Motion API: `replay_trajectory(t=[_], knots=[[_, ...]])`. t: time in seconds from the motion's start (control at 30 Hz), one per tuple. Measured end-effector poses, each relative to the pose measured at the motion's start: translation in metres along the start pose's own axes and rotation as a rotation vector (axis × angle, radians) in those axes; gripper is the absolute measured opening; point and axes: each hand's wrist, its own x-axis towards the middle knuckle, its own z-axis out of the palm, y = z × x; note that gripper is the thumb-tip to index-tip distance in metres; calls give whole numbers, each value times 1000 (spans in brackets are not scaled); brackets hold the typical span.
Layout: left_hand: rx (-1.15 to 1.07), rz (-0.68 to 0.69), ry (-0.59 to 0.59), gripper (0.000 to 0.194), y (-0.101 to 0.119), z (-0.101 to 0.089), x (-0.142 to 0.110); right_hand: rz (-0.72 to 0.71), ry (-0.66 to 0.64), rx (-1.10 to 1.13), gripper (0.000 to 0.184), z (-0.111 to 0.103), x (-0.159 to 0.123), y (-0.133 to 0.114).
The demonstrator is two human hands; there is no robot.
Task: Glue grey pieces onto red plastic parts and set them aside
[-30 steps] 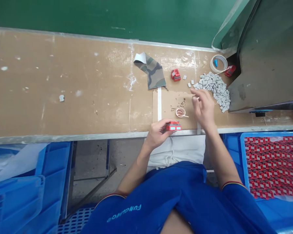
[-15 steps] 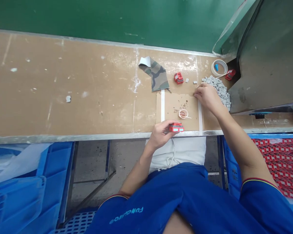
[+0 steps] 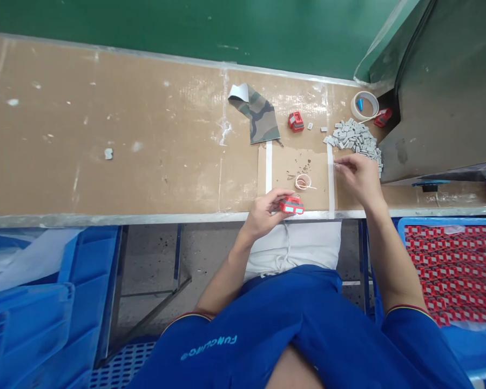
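My left hand (image 3: pixel 264 214) is closed around a small red plastic part (image 3: pixel 291 205) with a grey band and two pale rectangles, held at the bench's front edge. Thumb and fingers of my right hand (image 3: pixel 361 177) are pinched together just in front of a heap of small grey tiles (image 3: pixel 354 135); what sits between the fingertips is too small to make out. Between the hands stands a small cup (image 3: pixel 303 182) with a thin white stick in it. Two loose grey tiles, one of them this tile (image 3: pixel 310 126), lie near another red part (image 3: pixel 295 122).
A camouflage-patterned piece (image 3: pixel 263 121) lies behind the cup. At the back right are a tape roll (image 3: pixel 364 106) with a blue cone inside and another red part (image 3: pixel 383 117), beside a large metal housing (image 3: pixel 449 108). A blue crate (image 3: pixel 402 229) of red parts stands lower right.
My right hand reached to the loose tiles by the heap, then drew back toward me and right. One loose tile has gone from its spot. My left hand keeps holding the red part.
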Motion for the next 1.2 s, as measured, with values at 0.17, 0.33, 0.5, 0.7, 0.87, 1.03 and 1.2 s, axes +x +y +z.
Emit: replay_trajectory(t=[0.17, 0.33, 0.5, 0.7, 0.87, 1.03, 1.2], knots=[[-35, -4, -61, 38, 1, -3, 1, -102, -110, 192, 14, 4, -59, -51], [14, 20, -51, 39, 0, -4, 1, -122, -160, 323, 13, 30, -82, -79], [5, 29, -42, 41, -1, -4, -1, -83, -140, 327, 7, 42, -81, -74], [114, 74, -32, 35, -1, -4, -1, -138, -137, 174, 14, 42, -84, -79], [226, 146, -61, 29, 1, -6, 0, -216, -177, 52, 18, 41, -91, -84], [283, 189, -132, 26, 5, -9, 2, -251, -180, -76, 22, 40, -102, -89], [217, 149, -161, 31, 5, -11, 3, -197, -132, 57, 18, 43, -110, -80]])
